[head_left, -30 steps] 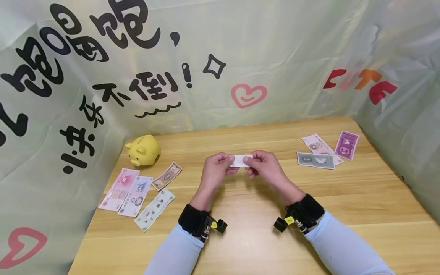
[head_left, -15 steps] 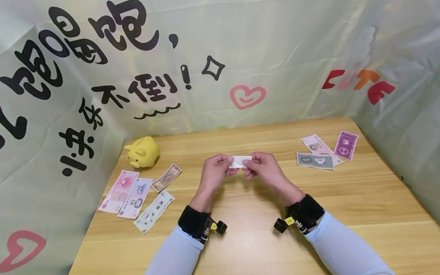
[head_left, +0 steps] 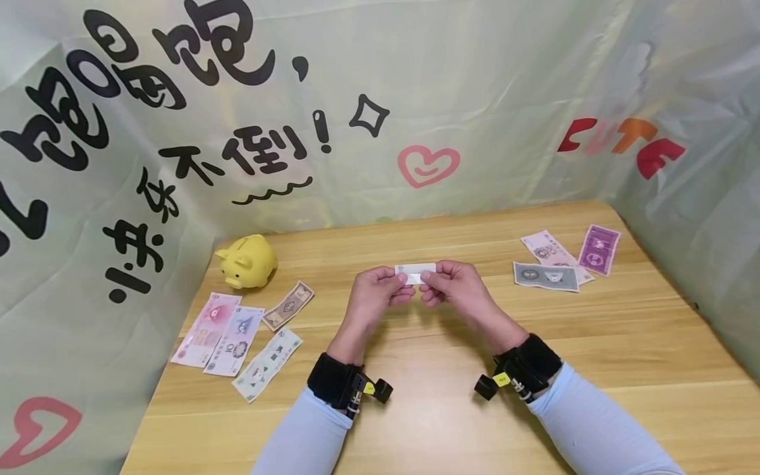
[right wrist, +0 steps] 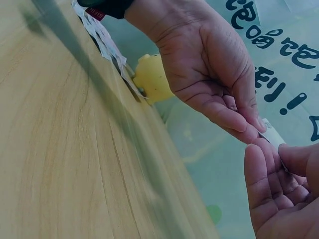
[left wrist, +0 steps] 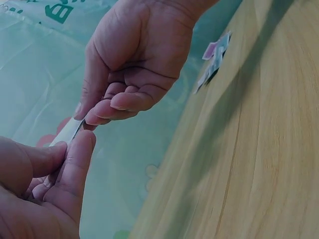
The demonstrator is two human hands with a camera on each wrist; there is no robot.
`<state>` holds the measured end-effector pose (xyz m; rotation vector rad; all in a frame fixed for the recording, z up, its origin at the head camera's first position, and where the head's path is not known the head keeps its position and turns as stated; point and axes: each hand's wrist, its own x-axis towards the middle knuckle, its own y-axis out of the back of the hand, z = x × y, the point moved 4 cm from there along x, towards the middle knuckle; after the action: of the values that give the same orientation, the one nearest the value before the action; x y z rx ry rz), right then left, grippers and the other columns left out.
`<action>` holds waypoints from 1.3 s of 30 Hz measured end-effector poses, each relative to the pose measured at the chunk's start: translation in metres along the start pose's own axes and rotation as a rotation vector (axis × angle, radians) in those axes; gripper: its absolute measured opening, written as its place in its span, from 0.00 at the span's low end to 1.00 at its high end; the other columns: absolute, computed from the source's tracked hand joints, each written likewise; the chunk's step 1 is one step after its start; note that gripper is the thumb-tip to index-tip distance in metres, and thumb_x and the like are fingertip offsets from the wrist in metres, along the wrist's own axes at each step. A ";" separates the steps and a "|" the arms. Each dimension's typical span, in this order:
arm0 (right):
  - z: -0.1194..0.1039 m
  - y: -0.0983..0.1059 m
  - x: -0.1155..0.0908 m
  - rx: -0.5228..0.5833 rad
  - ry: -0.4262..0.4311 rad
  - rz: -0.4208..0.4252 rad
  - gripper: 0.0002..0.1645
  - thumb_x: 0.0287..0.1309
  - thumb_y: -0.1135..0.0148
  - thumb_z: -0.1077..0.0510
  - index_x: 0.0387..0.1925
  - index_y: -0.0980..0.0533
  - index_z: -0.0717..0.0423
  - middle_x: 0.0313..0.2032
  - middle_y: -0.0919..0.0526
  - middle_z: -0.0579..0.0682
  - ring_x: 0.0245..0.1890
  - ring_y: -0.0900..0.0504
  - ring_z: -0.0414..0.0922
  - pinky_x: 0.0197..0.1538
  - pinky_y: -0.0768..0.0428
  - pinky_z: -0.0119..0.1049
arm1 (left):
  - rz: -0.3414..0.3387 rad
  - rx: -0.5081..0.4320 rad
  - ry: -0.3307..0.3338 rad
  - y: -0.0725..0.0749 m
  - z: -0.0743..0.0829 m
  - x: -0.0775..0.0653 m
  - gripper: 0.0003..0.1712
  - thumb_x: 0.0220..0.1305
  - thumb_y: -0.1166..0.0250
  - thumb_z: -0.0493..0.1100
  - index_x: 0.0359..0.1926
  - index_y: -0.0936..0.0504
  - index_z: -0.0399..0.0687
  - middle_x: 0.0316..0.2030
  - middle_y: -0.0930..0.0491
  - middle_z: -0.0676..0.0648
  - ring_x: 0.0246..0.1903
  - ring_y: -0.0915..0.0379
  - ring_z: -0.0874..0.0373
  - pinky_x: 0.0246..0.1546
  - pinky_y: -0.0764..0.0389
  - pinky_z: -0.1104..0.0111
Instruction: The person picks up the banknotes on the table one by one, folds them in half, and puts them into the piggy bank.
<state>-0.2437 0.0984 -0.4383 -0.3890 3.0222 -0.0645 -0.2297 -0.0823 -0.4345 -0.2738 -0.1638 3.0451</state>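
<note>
Above the middle of the table, both hands hold a small pale banknote (head_left: 415, 270) stretched level between them. My left hand (head_left: 373, 290) pinches its left end, thumb on the near face and fingers behind. At the other end my right hand (head_left: 462, 289) pinches it in the same manner. In the left wrist view the banknote (left wrist: 67, 131) shows as a thin white strip, nearly edge-on. A small printed mark is visible near one corner of the banknote (right wrist: 269, 133) in the right wrist view. Thumbs and fingers cover both ends, so its value cannot be read.
A yellow piggy bank (head_left: 248, 261) stands at the back left. Before it lie a pink note (head_left: 208, 330), a lilac note (head_left: 235, 340), a brown note (head_left: 288, 305) and a pale green note (head_left: 267, 365). A grey note (head_left: 545, 277) overlaps another, beside a purple note (head_left: 600, 249).
The banknote has tipped and risen slightly between the fingers, its upper edge now standing higher above the thumbs. Both hands keep their pinch and have barely moved.
</note>
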 end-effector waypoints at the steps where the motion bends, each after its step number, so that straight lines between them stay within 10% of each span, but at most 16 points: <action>1: 0.000 0.000 0.000 0.001 -0.001 -0.001 0.11 0.76 0.39 0.63 0.39 0.24 0.71 0.31 0.11 0.54 0.27 0.12 0.41 0.36 0.09 0.38 | -0.002 -0.004 -0.002 0.000 0.000 0.000 0.09 0.75 0.36 0.34 0.48 0.17 0.29 0.40 0.10 0.34 0.35 0.10 0.55 0.44 0.09 0.64; 23: -0.003 0.004 -0.002 0.113 0.089 -0.045 0.20 0.76 0.46 0.67 0.64 0.26 0.72 0.32 0.11 0.49 0.30 0.11 0.41 0.37 0.09 0.37 | -0.041 -0.155 -0.048 0.001 0.005 -0.001 0.15 0.79 0.43 0.33 0.61 0.20 0.32 0.44 0.12 0.32 0.35 0.09 0.56 0.44 0.09 0.64; 39: -0.002 0.004 -0.004 0.098 0.171 0.014 0.15 0.74 0.47 0.71 0.54 0.21 0.78 0.33 0.10 0.51 0.31 0.11 0.42 0.36 0.09 0.38 | -0.048 -0.151 -0.073 0.000 0.005 -0.001 0.16 0.77 0.41 0.34 0.56 0.17 0.26 0.46 0.11 0.36 0.41 0.10 0.56 0.49 0.10 0.64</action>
<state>-0.2406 0.1031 -0.4361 -0.3717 3.1728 -0.2562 -0.2300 -0.0828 -0.4293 -0.1656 -0.3998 3.0004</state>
